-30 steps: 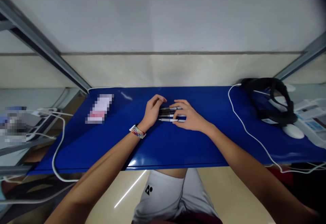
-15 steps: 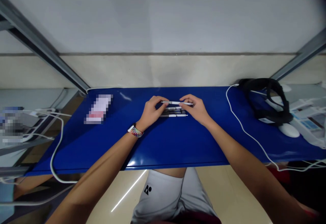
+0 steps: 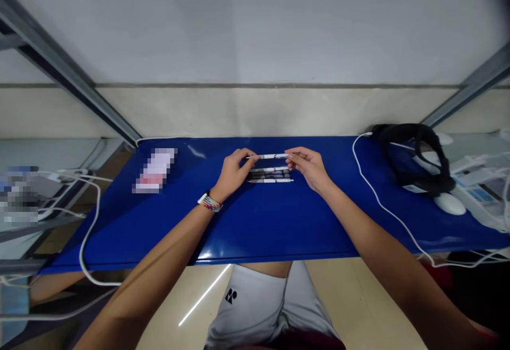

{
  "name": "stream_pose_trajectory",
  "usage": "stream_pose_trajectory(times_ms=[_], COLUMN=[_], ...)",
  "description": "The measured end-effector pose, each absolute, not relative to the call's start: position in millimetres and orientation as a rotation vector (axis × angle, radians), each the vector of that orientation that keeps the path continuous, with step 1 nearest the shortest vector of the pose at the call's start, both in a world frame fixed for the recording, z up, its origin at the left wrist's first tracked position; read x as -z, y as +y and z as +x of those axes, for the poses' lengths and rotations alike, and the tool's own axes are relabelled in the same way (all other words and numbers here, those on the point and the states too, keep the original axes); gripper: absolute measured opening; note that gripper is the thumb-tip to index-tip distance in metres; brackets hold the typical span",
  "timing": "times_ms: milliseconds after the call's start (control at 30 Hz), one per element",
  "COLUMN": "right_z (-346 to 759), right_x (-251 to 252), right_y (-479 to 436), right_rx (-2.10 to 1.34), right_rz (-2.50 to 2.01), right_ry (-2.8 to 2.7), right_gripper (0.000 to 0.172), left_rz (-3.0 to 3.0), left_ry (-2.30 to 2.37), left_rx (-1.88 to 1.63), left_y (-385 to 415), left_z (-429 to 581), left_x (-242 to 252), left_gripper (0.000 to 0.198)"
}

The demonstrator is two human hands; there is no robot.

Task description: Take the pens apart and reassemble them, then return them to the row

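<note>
In the head view, a white pen (image 3: 272, 156) is held level just above the middle of the blue bench (image 3: 279, 217), a little above centre of the frame. The left hand (image 3: 231, 172) pinches its left end between thumb and fingertips, so that grip is closed on the pen. The right hand (image 3: 308, 167) takes the right end the same way, its grip likewise closed on the pen. Directly below the raised pen, between the two hands, a short row of other pens (image 3: 270, 176) lies flat on the bench, side by side and parallel to it. A coloured wristband (image 3: 210, 202) sits on the left wrist.

At the left of the bench lies a small blurred card (image 3: 155, 170). A white cable (image 3: 382, 201) runs across the right part of the bench. At the right edge of the frame sit a black strap (image 3: 418, 153) and a white mouse (image 3: 449, 204). Another white cable (image 3: 85, 233) hangs off the bench's left edge.
</note>
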State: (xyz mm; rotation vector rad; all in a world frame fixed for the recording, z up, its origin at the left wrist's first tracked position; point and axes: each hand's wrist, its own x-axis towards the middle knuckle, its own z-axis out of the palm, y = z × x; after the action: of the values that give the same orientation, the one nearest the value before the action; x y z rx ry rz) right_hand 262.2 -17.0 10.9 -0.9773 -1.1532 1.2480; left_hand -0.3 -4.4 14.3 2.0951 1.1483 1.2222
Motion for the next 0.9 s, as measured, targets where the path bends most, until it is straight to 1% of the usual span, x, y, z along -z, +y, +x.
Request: stream_pose_trajectory(times_ms=[200,400,500,567,600,633,700,833,867,900], right_z=[261.1,262.9,262.8,262.5,262.5,262.6,263.2,264.4,264.4,264.2], right_x=[-11.3,-3.3,-2.7,-3.8,-4.6,-5.4,-7.0,-9.9,-10.5,-11.1], right_y=[-16.8,-13.5,-13.3,-14.0,-14.3,-14.6,-14.8,-14.5,-14.5,-14.6], right_rx=[-1.265,-1.209,-1.199,-1.208,-1.215,-1.222,-1.233,-1.253,-1.258,-1.262], right_rz=[-0.959,-0.925,-0.906,-0.919,-0.929,-0.940,-0.957,-0.970,-0.968,-0.966], right_ry=[-1.124,-1.195,-1.217,-1.202,-1.187,-1.168,-1.125,-1.069,-1.067,-1.070], right_gripper=[0.032,0.031,0.030,0.031,0.031,0.031,0.032,0.033,0.033,0.034], left_rz=[2.163,2.129,2.062,2.037,2.027,2.017,2.009,2.043,2.056,2.065], left_ry=[1.130,1.153,1.174,1.158,1.139,1.118,1.094,1.106,1.116,1.129], left_rx=[-1.161,-1.160,-1.165,-1.169,-1.174,-1.183,-1.218,-1.274,-1.265,-1.252], left_y=[-3.7,-4.7,-4.6,-4.4,-4.1,-3.9,-3.0,0.1,0.9,1.6], left_z=[-0.3,0.3,-0.6,-1.0,-1.1,-1.1,-1.0,-2.1,-2.7,-3.2], left_x=[-14.6,-17.2,-15.6,-14.0,-13.3,-12.8,-12.5,-12.9,-12.9,-12.8], left_gripper=[0.032,0.049,0.062,0.065,0.061,0.051,0.026,0.020,0.020,0.027])
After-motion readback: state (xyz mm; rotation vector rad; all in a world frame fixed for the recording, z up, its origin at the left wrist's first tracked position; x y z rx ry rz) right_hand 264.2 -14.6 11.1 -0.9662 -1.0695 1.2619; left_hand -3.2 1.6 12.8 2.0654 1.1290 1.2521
